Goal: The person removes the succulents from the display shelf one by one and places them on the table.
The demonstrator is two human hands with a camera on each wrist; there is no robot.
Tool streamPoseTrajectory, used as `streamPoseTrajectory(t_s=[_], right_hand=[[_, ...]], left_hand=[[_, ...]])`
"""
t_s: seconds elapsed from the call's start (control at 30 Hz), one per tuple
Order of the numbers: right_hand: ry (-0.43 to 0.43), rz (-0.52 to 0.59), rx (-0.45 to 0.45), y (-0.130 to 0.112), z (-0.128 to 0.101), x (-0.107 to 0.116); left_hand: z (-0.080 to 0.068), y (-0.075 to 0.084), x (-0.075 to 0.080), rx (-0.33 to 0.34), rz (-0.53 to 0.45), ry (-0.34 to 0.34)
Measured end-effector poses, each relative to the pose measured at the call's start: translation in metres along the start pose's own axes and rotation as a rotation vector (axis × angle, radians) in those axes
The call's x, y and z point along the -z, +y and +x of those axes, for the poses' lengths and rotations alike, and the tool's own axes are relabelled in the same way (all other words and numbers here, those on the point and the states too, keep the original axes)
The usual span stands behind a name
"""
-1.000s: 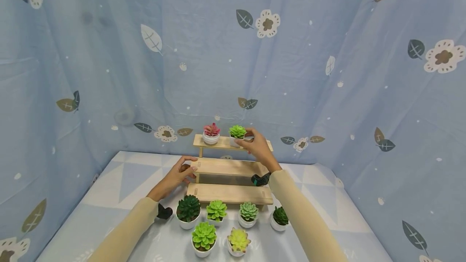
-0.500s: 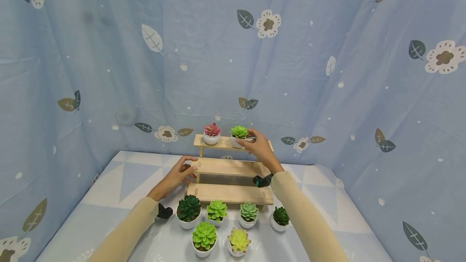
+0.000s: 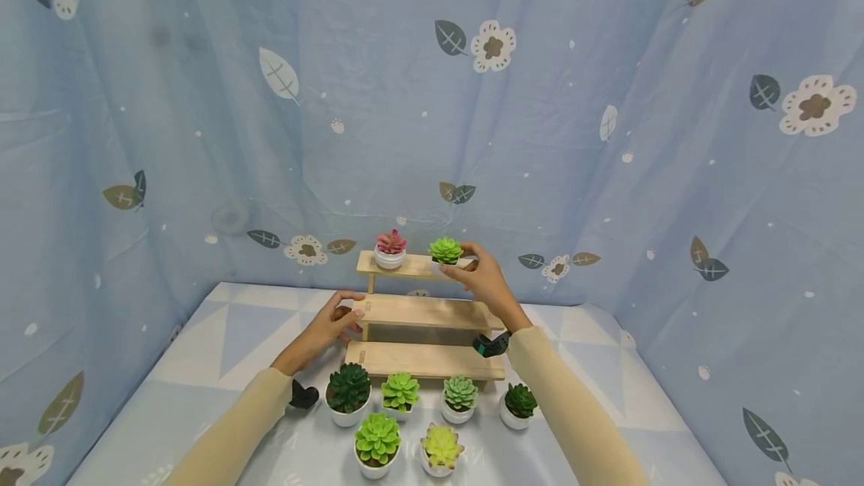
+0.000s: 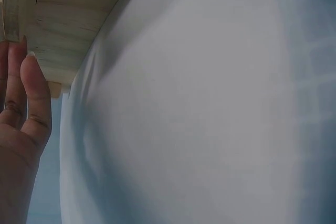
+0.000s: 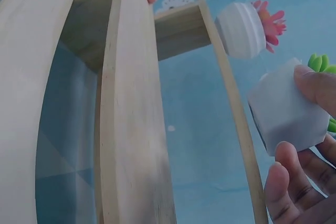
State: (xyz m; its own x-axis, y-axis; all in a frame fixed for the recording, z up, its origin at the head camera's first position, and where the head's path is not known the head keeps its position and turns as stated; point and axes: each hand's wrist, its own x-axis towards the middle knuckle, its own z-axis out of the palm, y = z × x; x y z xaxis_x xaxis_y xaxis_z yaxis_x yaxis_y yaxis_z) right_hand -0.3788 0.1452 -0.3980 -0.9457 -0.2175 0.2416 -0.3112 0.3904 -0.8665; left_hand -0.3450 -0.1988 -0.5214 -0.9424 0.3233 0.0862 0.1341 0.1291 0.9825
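A three-tier wooden stand (image 3: 425,358) stands in the middle of the table in the head view. My left hand (image 3: 331,321) grips the left end of its middle shelf (image 3: 428,310), thumb at the top face and fingers around the end. My right hand (image 3: 487,280) pinches a small potted succulent (image 3: 445,250), bright green in a white angular pot (image 5: 289,108), at the top shelf (image 3: 415,265). The right wrist view shows the pot's base right at the shelf edge. To its left on that shelf sits a pink succulent (image 3: 389,250) in a round white pot.
Several green potted succulents stand on the table in front of the stand, among them a dark green one (image 3: 348,388), a yellow-green one (image 3: 442,447) and a small dark one (image 3: 518,402) by my right sleeve (image 3: 567,403). A blue patterned curtain (image 3: 378,96) hangs behind.
My right hand has shifted slightly to the right along the top shelf with the bright green succulent. The left hand has kept its hold on the stand.
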Motion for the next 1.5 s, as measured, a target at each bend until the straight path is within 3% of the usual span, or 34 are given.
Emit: streamPoseTrajectory(t_s=[1.0, 1.5], right_hand=[[-0.018, 0.014, 0.011, -0.016, -0.051, 0.012], [-0.05, -0.001, -0.004, -0.012, -0.075, 0.021]], left_hand=[[-0.004, 0.003, -0.002, 0.015, 0.005, 0.004], [-0.002, 0.001, -0.001, 0.008, 0.001, 0.004]])
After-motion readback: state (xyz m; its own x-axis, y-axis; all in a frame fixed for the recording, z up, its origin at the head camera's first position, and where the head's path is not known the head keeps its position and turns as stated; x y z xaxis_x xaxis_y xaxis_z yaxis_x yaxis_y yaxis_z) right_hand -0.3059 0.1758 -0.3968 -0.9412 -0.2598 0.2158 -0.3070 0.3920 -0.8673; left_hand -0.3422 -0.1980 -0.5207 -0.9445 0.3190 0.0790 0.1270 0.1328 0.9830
